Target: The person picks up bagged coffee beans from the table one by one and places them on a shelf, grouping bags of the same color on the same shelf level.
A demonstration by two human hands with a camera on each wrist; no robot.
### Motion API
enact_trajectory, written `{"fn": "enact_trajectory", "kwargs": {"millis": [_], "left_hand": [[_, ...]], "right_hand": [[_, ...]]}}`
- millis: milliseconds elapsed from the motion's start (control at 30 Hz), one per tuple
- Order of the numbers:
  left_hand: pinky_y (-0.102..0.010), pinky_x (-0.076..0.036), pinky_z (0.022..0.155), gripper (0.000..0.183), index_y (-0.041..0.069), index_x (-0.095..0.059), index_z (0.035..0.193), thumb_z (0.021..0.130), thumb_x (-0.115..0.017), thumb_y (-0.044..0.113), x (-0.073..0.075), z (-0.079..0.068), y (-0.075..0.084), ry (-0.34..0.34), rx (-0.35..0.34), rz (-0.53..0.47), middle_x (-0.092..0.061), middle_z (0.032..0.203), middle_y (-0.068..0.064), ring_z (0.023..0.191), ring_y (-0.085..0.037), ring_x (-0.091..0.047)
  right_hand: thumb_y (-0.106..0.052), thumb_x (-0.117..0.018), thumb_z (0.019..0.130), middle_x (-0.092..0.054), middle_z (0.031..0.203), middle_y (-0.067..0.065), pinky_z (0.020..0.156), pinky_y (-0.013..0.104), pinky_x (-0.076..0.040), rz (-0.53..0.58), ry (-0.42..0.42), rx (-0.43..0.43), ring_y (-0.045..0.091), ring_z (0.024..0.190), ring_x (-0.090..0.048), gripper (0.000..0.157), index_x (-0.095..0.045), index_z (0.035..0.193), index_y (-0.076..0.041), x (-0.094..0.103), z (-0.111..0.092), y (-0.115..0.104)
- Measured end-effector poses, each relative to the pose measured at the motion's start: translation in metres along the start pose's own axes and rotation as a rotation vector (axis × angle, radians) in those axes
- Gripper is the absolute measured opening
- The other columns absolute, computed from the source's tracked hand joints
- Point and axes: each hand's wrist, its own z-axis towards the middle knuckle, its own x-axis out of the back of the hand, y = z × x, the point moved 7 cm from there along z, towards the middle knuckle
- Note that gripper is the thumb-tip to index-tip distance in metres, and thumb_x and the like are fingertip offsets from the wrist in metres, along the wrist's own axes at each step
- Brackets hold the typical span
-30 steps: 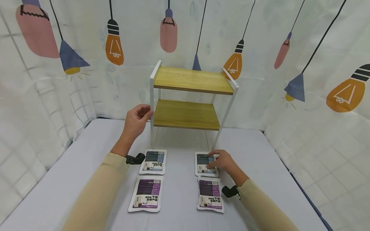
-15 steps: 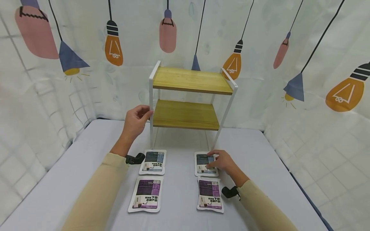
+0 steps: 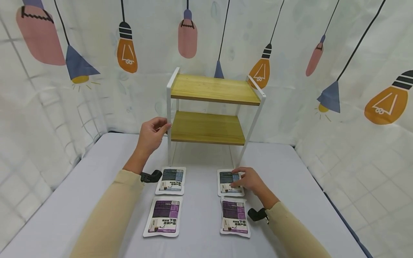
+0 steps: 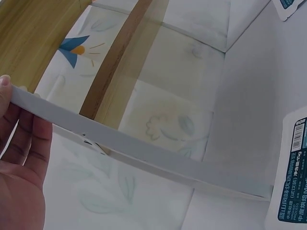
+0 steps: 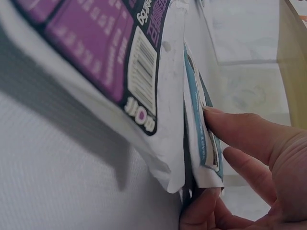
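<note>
At the left side of a small two-tier shelf, my left hand grips the white front upright. In the left wrist view the fingers lie behind that white upright. My right hand is at the far right packet, a blue-labelled coffee packet lying on the table. The thumb presses its printed face, while other fingers curl at its edge in the right wrist view. A purple-labelled packet lies just in front of it.
On the left lie another blue-labelled packet and another purple-labelled packet. A white cloth covers the table. Behind the shelf hangs a curtain printed with lamps and bulbs.
</note>
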Motion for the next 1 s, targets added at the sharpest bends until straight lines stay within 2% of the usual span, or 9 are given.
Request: {"fn": "enact_trajectory", "kwargs": {"millis": [333,500,633,833,1000], "left_hand": [[-0.012,-0.053,0.086,0.034,0.004,-0.070,0.119,0.100,-0.068,0.033,-0.001,0.001,0.001,-0.015,0.008,-0.017,-0.070,0.112,-0.012,0.099,-0.011,-0.062],[-0.013,-0.054,0.087,0.035,0.005,-0.070,0.119,0.099,-0.067,0.034,-0.001,0.000,-0.001,-0.019,0.020,-0.024,-0.070,0.112,-0.012,0.100,-0.014,-0.063],[-0.013,-0.054,0.086,0.036,0.005,-0.070,0.120,0.099,-0.068,0.034,-0.002,0.000,-0.001,-0.028,0.024,-0.028,-0.070,0.112,-0.013,0.101,-0.016,-0.064],[-0.020,-0.057,0.092,0.037,0.006,-0.070,0.122,0.099,-0.068,0.035,-0.001,-0.002,-0.001,-0.034,0.036,-0.017,-0.071,0.114,-0.012,0.103,-0.016,-0.065],[-0.023,-0.058,0.093,0.038,0.006,-0.070,0.122,0.099,-0.068,0.036,0.000,-0.002,-0.002,-0.032,0.026,-0.017,-0.071,0.114,-0.013,0.103,-0.016,-0.065]], "right_hand": [[-0.019,-0.093,0.074,-0.063,0.127,0.017,0.087,0.044,-0.055,0.089,-0.004,-0.028,0.031,0.107,-0.059,0.049,-0.076,0.119,-0.016,0.003,-0.001,0.005],[-0.018,-0.092,0.075,-0.062,0.130,0.017,0.089,0.043,-0.054,0.125,-0.005,-0.048,0.031,0.109,-0.058,0.047,-0.076,0.120,-0.016,0.001,0.000,0.009],[-0.017,-0.092,0.076,-0.060,0.133,0.019,0.094,0.047,-0.055,0.150,-0.004,-0.060,0.033,0.113,-0.057,0.046,-0.077,0.119,-0.015,0.000,0.001,0.011],[-0.015,-0.090,0.078,-0.062,0.126,0.019,0.085,0.038,-0.058,0.206,-0.022,-0.075,0.028,0.103,-0.060,0.043,-0.076,0.120,-0.015,-0.002,-0.001,0.009],[-0.015,-0.087,0.082,-0.061,0.131,0.020,0.084,0.037,-0.059,0.251,-0.039,-0.087,0.027,0.102,-0.063,0.039,-0.076,0.120,-0.014,-0.004,-0.003,0.007]]}}
